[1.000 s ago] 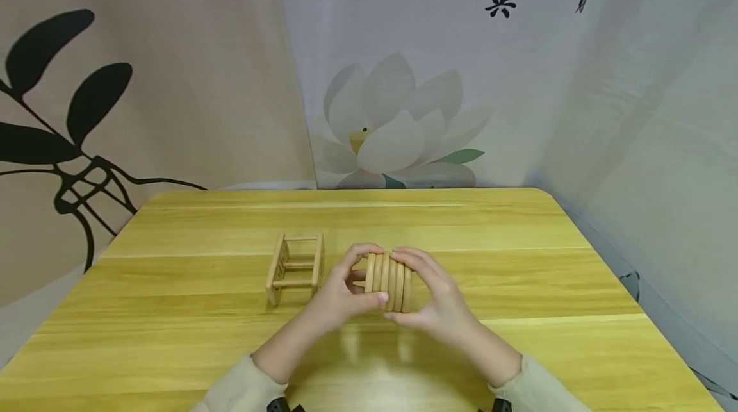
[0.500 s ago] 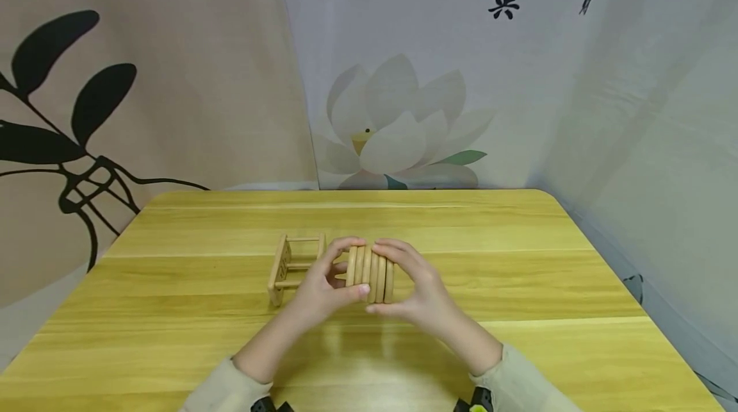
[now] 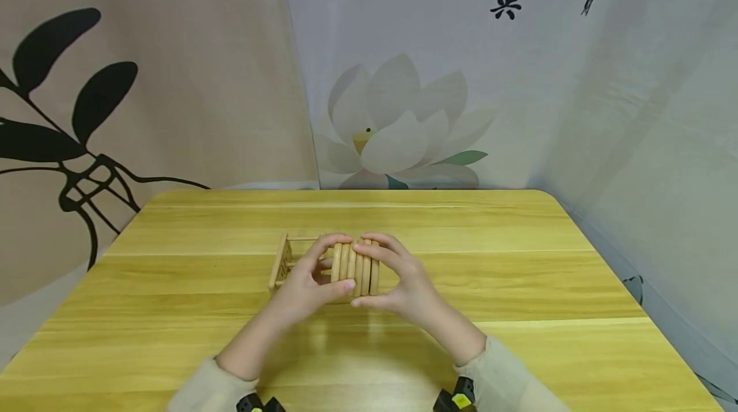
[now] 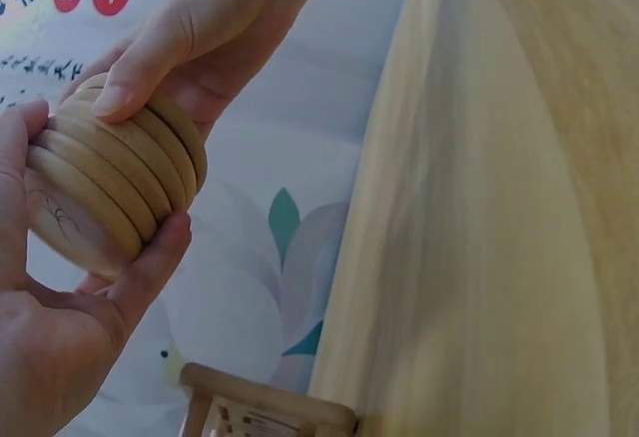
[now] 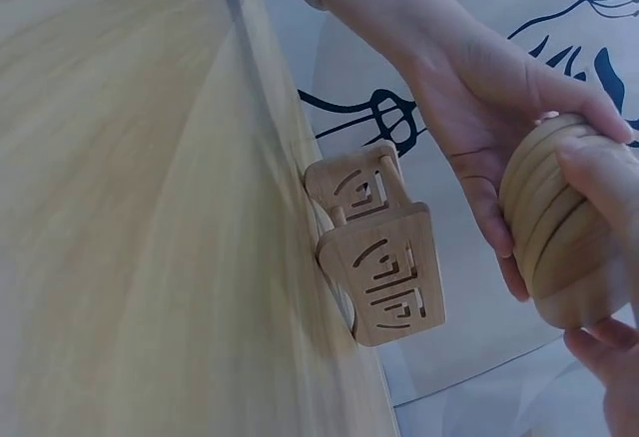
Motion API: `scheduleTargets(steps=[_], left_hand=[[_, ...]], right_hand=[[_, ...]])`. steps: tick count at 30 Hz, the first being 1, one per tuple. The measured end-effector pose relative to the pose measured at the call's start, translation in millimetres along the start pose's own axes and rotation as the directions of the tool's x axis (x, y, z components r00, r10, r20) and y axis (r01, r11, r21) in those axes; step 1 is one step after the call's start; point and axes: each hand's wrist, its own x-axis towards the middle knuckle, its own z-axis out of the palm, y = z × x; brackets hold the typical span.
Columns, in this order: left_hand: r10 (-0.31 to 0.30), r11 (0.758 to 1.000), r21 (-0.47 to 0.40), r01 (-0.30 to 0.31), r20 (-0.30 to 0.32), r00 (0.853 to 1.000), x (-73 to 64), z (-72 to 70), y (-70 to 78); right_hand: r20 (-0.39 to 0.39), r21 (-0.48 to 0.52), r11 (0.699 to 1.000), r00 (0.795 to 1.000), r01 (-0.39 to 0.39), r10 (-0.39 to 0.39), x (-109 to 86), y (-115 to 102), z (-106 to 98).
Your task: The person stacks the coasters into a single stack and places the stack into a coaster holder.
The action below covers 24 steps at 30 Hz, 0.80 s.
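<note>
A stack of several round wooden coasters (image 3: 354, 270) is held above the table, the discs standing on edge side by side. My left hand (image 3: 302, 284) grips its left part, thumb on the near side and fingers over the far side. From the right, my right hand (image 3: 406, 277) pinches the stack the same way. The outer coaster (image 4: 75, 213) bears a thin dark drawing in the left wrist view. Just behind my left hand stands a wooden coaster rack (image 3: 282, 261), partly covered by that hand. Cut-out patterns mark the rack's side panels (image 5: 384, 277) in the right wrist view.
The wooden table (image 3: 461, 220) spreads beneath both hands, with rounded far corners. Behind it hangs a printed cloth (image 3: 392, 111) with a lotus, dark leaves and characters. Both wrists carry dark devices (image 3: 455, 396).
Both hands have moved left and slightly away from me with the coaster stack, so the left hand and stack now cover part of the rack. The rack stays in place.
</note>
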Motion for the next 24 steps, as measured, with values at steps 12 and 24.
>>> scheduleTargets(steps=[12, 24], left_hand=[[0.027, 0.994, 0.108, -0.017, -0.089, 0.996, 1.7, -12.4, -1.7], [0.054, 0.993, 0.113, -0.040, -0.128, 0.990, 3.0, -27.0, 1.8]], right_hand=[[0.010, 0.025, 0.999, 0.999, -0.037, 0.037, 14.2, 4, 9], [0.024, 0.058, 0.997, 0.998, -0.053, 0.051, 29.6, 6, 18]])
